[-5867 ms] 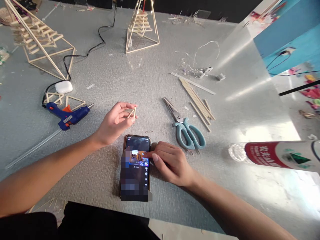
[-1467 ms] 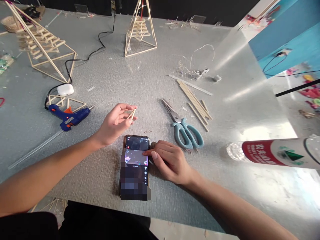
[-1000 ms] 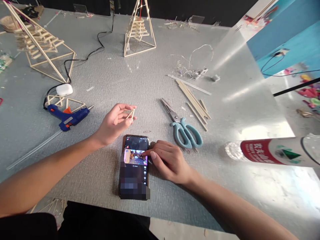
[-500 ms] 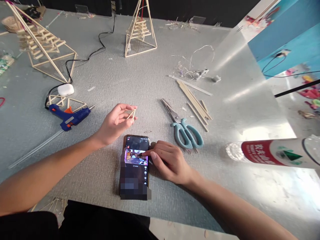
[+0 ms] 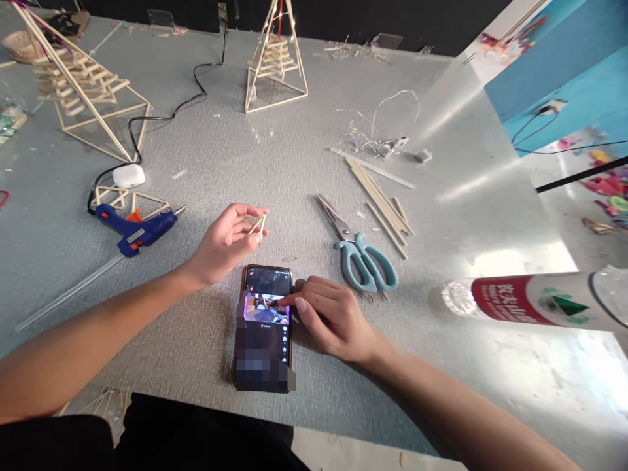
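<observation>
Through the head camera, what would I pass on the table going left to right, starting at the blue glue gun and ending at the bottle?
Glue gun → phone → scissors → bottle.

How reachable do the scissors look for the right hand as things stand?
Probably yes: the right hand, its index finger at the phone, is close to the scissors, with nothing bulky visible between them or on top.

The left hand (image 5: 226,241) pinches small wooden sticks (image 5: 259,224) while 1 finger of the right hand (image 5: 332,316) reaches over the phone (image 5: 265,347), left of the scissors (image 5: 360,252).
</observation>
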`<move>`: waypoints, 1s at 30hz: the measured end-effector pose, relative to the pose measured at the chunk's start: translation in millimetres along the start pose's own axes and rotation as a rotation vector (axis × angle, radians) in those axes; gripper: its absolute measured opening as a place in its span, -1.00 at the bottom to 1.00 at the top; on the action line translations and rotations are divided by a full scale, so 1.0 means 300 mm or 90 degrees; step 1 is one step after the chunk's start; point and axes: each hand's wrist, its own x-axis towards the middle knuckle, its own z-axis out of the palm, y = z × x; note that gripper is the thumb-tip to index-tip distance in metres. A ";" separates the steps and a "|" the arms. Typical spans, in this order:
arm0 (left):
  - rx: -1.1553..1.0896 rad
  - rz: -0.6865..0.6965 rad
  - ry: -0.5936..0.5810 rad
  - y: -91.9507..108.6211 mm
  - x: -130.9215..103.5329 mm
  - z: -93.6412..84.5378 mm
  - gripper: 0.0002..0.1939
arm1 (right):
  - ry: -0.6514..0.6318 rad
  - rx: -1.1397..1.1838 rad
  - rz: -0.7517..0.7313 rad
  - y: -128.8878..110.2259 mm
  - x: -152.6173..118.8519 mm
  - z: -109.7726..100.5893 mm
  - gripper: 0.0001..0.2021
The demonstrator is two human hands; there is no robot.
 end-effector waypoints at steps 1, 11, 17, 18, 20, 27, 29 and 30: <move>0.000 0.001 -0.002 0.000 0.000 -0.001 -0.67 | 0.001 -0.002 -0.001 -0.001 0.000 -0.001 -0.73; 0.004 0.002 -0.007 -0.003 -0.002 -0.003 -0.69 | 0.013 -0.043 0.006 -0.010 0.006 0.000 -0.73; -0.005 0.004 -0.016 0.004 -0.001 -0.004 -0.65 | 0.023 -0.046 -0.015 -0.009 0.001 0.001 -0.72; -0.007 0.004 -0.015 0.004 -0.001 -0.004 -0.64 | 0.022 -0.044 -0.014 -0.009 0.001 0.000 -0.72; -0.010 0.003 -0.010 0.004 -0.001 -0.003 -0.65 | 0.022 -0.042 -0.016 -0.010 0.002 -0.002 -0.73; 0.003 -0.003 0.002 0.000 -0.001 0.001 -0.66 | 0.017 -0.037 -0.021 -0.011 0.007 -0.003 -0.72; 0.007 -0.003 -0.002 0.000 -0.001 0.001 -0.66 | 0.018 -0.032 -0.020 -0.013 0.010 -0.004 -0.72; 0.008 -0.003 -0.004 0.000 -0.002 0.000 -0.66 | 0.021 -0.027 -0.018 -0.014 0.011 -0.005 -0.71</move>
